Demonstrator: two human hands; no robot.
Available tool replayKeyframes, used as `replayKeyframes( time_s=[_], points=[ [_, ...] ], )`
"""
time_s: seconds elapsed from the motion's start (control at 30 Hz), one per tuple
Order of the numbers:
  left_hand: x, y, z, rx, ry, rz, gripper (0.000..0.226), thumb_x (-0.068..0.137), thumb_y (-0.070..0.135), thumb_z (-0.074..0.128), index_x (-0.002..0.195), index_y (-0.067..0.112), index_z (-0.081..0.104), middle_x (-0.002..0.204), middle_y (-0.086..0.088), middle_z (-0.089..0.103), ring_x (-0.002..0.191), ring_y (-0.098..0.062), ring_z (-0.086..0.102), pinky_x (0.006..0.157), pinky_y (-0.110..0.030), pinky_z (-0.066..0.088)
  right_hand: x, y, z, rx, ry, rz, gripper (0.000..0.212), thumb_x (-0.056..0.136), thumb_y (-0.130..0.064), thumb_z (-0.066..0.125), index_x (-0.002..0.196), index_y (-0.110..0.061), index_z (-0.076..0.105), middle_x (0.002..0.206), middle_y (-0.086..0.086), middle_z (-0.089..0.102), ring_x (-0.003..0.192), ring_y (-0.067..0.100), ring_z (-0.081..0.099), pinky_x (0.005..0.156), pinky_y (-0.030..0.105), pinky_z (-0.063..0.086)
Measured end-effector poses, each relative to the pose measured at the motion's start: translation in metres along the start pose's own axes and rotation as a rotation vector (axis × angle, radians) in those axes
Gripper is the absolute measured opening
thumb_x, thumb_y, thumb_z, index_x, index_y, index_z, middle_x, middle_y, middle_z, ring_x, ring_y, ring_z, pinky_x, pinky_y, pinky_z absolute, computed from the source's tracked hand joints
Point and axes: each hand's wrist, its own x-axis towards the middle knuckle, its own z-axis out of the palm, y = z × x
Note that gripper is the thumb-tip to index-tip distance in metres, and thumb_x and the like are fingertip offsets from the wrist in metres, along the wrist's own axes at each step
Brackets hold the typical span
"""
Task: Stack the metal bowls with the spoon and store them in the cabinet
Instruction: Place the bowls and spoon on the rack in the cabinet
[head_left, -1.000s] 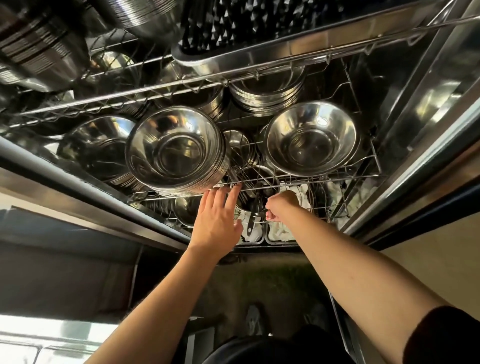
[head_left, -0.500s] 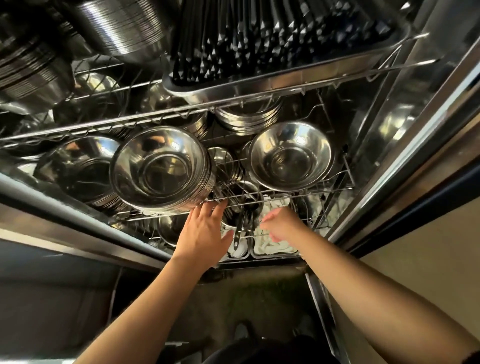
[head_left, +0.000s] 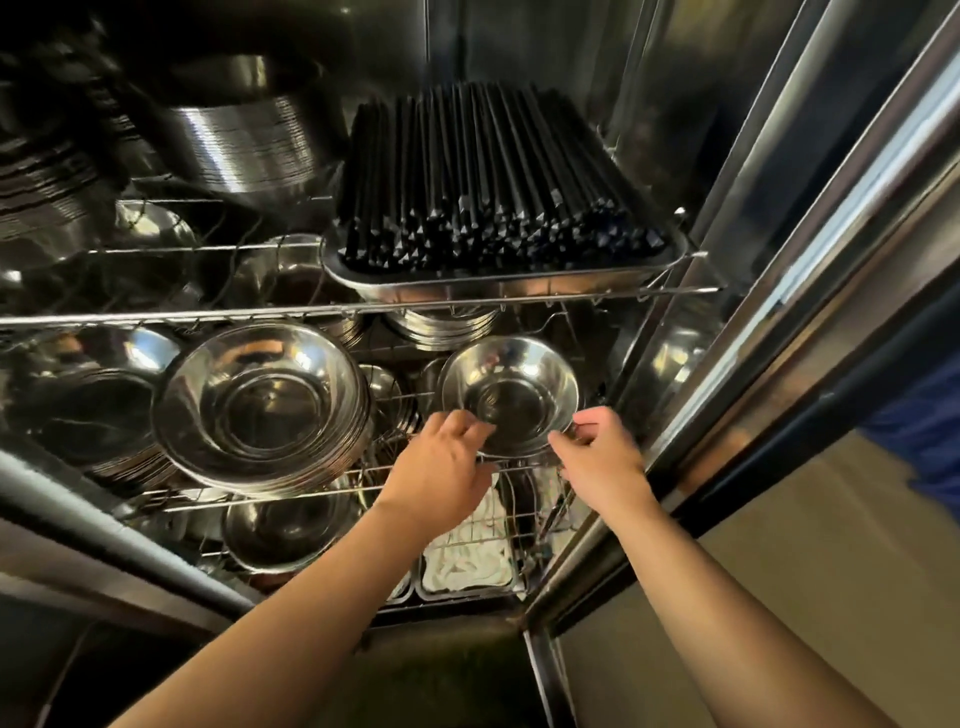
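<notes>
A metal bowl (head_left: 511, 395) sits on top of a short stack at the right of the cabinet's middle wire shelf (head_left: 291, 493). My left hand (head_left: 447, 467) has its fingers curled on the bowl's front-left rim. My right hand (head_left: 597, 457) pinches the front-right rim. Both arms reach in from below. No spoon can be made out; my left hand covers the shelf area below the bowl.
A tall stack of larger bowls (head_left: 260, 410) stands left of the held bowl. Above, a steel tray of black chopsticks (head_left: 493, 208) rests on the upper shelf. Another bowl (head_left: 291, 525) and white cloths (head_left: 467, 566) lie on the bottom level. The steel door frame (head_left: 779, 312) rises at right.
Both hands have risen from the lower shelf's front edge to the rim of the right-hand bowl. The view has tilted up, showing more of the upper shelf.
</notes>
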Motion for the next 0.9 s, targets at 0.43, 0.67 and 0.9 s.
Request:
replayKeyframes(
  time_s=[0.43, 0.67, 0.9],
  points=[
    [-0.016, -0.015, 0.006, 0.12, 0.008, 0.043, 0.028, 0.095, 0.017, 0.047, 0.118, 0.023, 0.063, 0.114, -0.002, 0.064, 0.108, -0.024, 0.052, 0.092, -0.035, 0.048, 0.019, -0.036, 0.006, -0.227, -0.007, -0.081, 0.02, 0.088, -0.003, 0.055, 0.094, -0.022, 0.061, 0.104, 0.005, 0.064, 0.086, 0.024, 0.066, 0.074, 0.041, 0.06],
    [-0.038, -0.027, 0.001, 0.133, 0.015, -0.009, 0.033, 0.092, 0.014, 0.05, 0.122, 0.022, 0.06, 0.12, -0.002, 0.062, 0.113, -0.023, 0.05, 0.097, -0.035, 0.047, 0.013, -0.042, 0.028, -0.213, -0.06, -0.125, 0.021, 0.088, -0.001, 0.054, 0.091, -0.017, 0.068, 0.092, 0.004, 0.069, 0.083, 0.024, 0.069, 0.075, 0.047, 0.062],
    [-0.043, -0.032, -0.007, 0.104, -0.002, -0.052, 0.045, 0.092, 0.015, 0.046, 0.136, 0.018, 0.053, 0.138, -0.004, 0.055, 0.129, -0.024, 0.042, 0.108, -0.034, 0.039, 0.016, -0.04, 0.039, -0.161, -0.109, -0.097, 0.029, 0.09, -0.005, 0.061, 0.117, -0.012, 0.064, 0.105, 0.007, 0.07, 0.085, 0.026, 0.071, 0.075, 0.05, 0.063]
  ],
)
